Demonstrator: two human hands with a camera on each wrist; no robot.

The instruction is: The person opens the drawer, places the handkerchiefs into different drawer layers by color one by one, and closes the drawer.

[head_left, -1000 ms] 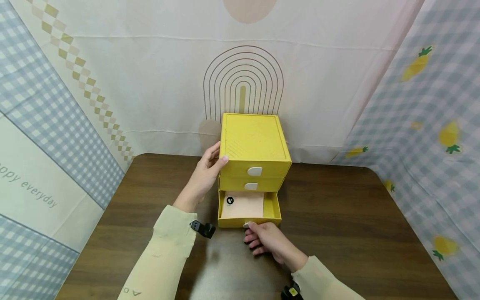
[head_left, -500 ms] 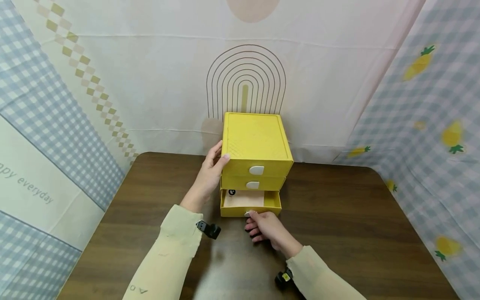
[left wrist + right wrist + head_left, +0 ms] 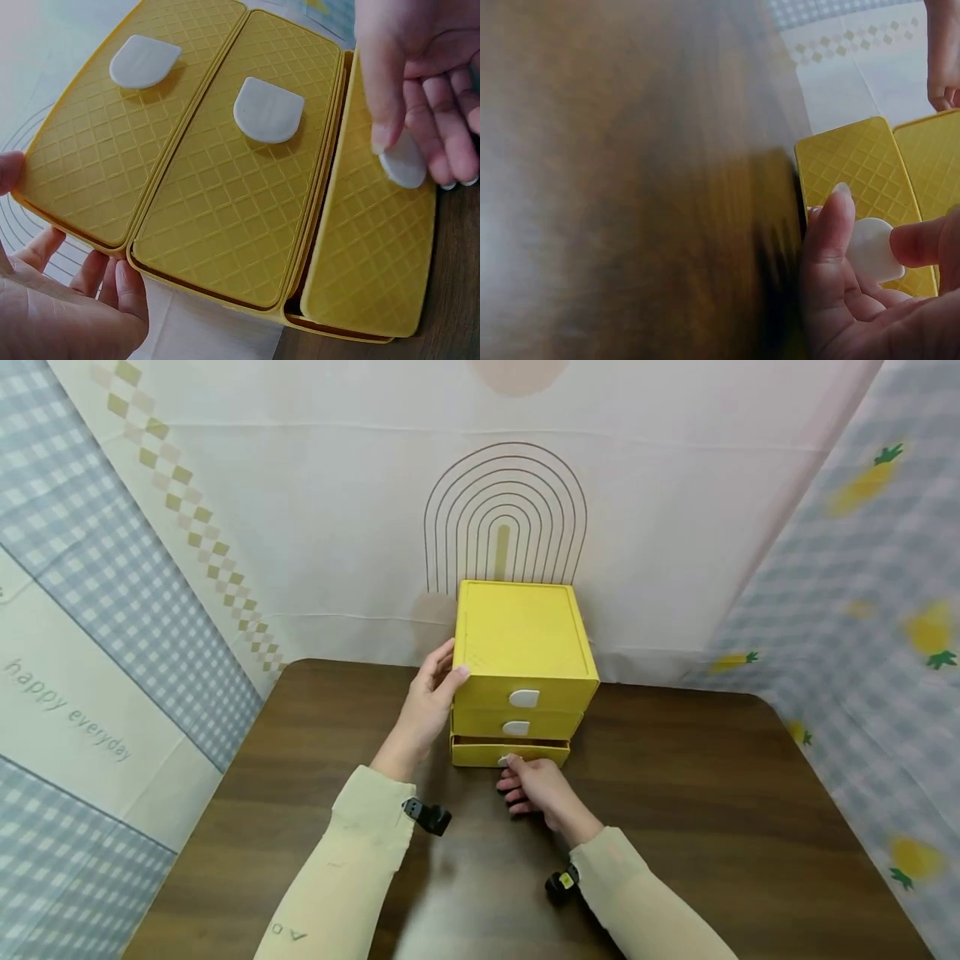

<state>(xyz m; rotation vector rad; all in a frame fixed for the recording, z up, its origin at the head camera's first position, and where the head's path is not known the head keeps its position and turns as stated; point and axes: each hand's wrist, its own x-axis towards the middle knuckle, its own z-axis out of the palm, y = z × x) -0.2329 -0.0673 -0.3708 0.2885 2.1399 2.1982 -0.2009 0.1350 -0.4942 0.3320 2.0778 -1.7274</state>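
Observation:
A yellow three-drawer cabinet (image 3: 525, 627) stands on the table, each drawer front bearing a white tab handle. At its left side is my left hand (image 3: 427, 710), fingers against the side wall and thumb at the top front corner. My right hand (image 3: 543, 793) pinches the white handle (image 3: 874, 251) of the bottom drawer (image 3: 367, 240) between thumb and fingers. That drawer sticks out slightly, leaving a narrow dark gap above its front. Its contents are hidden. The upper drawer (image 3: 135, 127) and middle drawer (image 3: 232, 180) sit flush in the cabinet.
The brown wooden table (image 3: 712, 810) extends to both sides of the cabinet. A pale patterned cloth (image 3: 337, 527) hangs behind it, and a checked cloth with pineapples (image 3: 862, 693) hangs at the right. Black wrist cameras are strapped to both sleeves.
The right hand has pushed the bottom drawer inward, and the light card inside has gone out of sight. The left hand has stayed against the cabinet. The head view has shifted slightly.

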